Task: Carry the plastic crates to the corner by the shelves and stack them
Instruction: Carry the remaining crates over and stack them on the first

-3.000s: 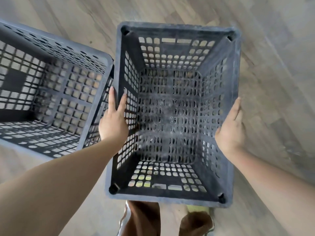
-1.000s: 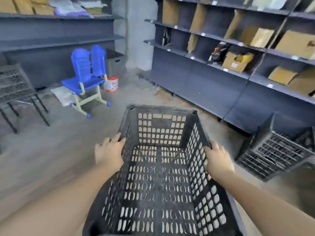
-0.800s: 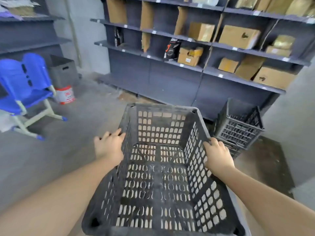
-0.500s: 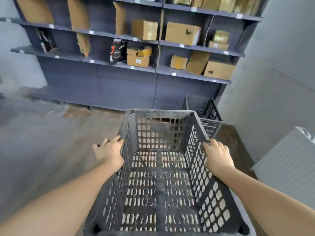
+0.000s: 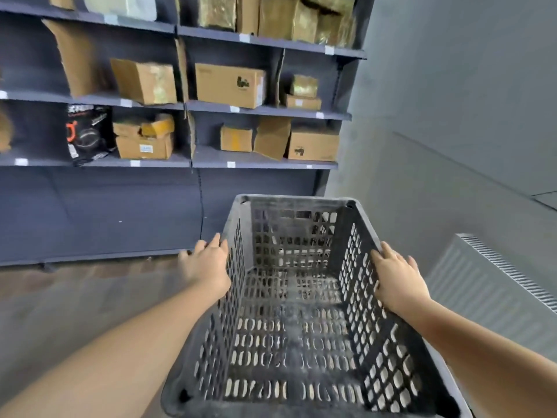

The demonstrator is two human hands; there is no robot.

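I carry a dark grey perforated plastic crate (image 5: 295, 324) in front of me, its open top facing up and nothing inside it. My left hand (image 5: 208, 263) grips its left rim and wall. My right hand (image 5: 394, 276) grips the right rim. The crate is held off the floor and fills the lower middle of the view. The crate that stood in the corner by the shelves is now hidden behind the one I hold.
Dark grey shelves (image 5: 193, 159) with several cardboard boxes (image 5: 229, 84) stand straight ahead and to the left. A grey wall (image 5: 452, 116) closes the right side. A white ribbed panel (image 5: 494, 297) lies at the lower right. Wooden floor (image 5: 60, 309) spreads to the left.
I have turned right and walked toward the corner with the crate in both hands. The blue chair has left the view and the corner crate has slid behind my crate.
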